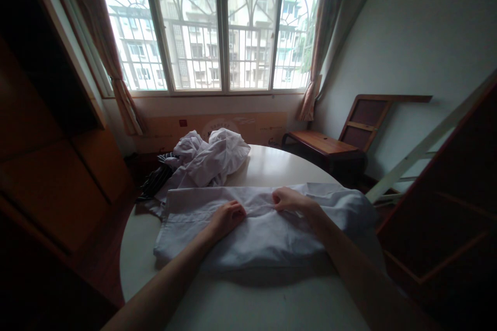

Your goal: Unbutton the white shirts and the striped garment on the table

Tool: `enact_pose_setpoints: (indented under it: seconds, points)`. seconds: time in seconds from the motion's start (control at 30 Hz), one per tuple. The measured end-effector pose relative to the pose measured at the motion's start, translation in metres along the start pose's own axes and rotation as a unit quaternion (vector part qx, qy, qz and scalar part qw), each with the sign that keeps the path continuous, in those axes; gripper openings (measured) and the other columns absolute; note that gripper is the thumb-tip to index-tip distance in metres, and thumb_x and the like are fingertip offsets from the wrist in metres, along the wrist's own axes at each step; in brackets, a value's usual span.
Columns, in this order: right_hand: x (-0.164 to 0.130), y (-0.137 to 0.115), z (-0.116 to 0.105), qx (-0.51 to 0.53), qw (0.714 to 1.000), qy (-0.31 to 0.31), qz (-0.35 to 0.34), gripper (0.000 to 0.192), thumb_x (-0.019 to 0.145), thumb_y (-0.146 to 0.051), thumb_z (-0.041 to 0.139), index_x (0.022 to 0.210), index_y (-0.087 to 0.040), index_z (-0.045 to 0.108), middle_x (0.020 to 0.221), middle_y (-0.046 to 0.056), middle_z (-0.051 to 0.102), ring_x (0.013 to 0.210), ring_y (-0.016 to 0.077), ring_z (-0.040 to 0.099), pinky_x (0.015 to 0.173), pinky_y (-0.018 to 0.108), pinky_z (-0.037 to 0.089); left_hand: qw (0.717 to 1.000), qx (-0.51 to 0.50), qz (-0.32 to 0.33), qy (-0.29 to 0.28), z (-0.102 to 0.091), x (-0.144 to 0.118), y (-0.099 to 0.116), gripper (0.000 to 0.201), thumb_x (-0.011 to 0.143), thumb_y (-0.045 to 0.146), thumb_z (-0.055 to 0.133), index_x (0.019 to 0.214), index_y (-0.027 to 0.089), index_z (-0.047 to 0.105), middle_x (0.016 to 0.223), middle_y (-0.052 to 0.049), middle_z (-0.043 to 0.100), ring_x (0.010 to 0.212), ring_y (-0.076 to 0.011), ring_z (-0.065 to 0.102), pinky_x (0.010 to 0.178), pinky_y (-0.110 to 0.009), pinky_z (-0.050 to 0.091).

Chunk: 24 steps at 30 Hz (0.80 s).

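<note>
A white cloth garment, folded into a long strip, lies across the round white table, with creases running along it. Toward its middle, my left hand rests on the fabric with the fingers curled in and closed on it. My right hand is at the far edge of the strip, its fingers bent and pinching the cloth. A short stretch of fabric lies between the two hands. The strip's right end bulges near the table's right edge. What lies under my palms is hidden.
A crumpled heap of white cloth sits at the table's far left, beside dark striped fabric. Beyond the table stands a wooden bench under the window side. A pale ladder-like frame leans at right; wooden cabinets stand left.
</note>
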State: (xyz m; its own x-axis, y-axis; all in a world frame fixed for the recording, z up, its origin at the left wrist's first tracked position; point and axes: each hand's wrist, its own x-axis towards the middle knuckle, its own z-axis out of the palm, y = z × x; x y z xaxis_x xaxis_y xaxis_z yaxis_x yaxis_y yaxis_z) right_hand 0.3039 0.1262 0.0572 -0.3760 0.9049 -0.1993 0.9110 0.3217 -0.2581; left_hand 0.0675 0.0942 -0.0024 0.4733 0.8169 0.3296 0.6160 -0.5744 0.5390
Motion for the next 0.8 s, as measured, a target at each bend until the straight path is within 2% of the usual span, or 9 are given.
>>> enact_pose_setpoints:
  seconds: [0.37, 0.57, 0.8]
  points:
    - [0.002, -0.001, 0.003, -0.03, 1.0, 0.008, -0.006, 0.014, 0.061, -0.017, 0.055, 0.07, -0.013, 0.064, 0.061, 0.002, 0.057, 0.052, 0.0094, 0.045, 0.047, 0.02, 0.026, 1.0, -0.026, 0.014, 0.002, 0.0, -0.002, -0.001, 0.014, 0.075, 0.023, 0.052, 0.076, 0.02, 0.066, 0.079, -0.001, 0.062, 0.069, -0.012, 0.055, 0.066, -0.02, 0.042]
    - [-0.002, -0.01, 0.005, -0.096, 0.994, 0.044, -0.013, 0.018, 0.062, -0.018, 0.053, 0.074, -0.013, 0.066, 0.074, 0.006, 0.063, 0.064, 0.0147, 0.053, 0.05, 0.022, 0.027, 1.0, 0.003, 0.01, 0.006, -0.003, -0.003, 0.005, 0.014, 0.074, 0.021, 0.053, 0.075, 0.021, 0.067, 0.081, -0.001, 0.064, 0.073, -0.0128, 0.056, 0.069, -0.021, 0.043]
    - [-0.007, -0.022, 0.004, -0.146, 0.988, 0.056, -0.016, 0.022, 0.063, -0.018, 0.051, 0.078, -0.012, 0.066, 0.082, 0.011, 0.065, 0.073, 0.0197, 0.058, 0.053, 0.023, 0.029, 0.998, -0.023, 0.059, 0.008, -0.003, -0.003, 0.005, 0.013, 0.071, 0.015, 0.056, 0.073, 0.022, 0.067, 0.085, 0.001, 0.067, 0.082, -0.0129, 0.057, 0.076, -0.021, 0.043]
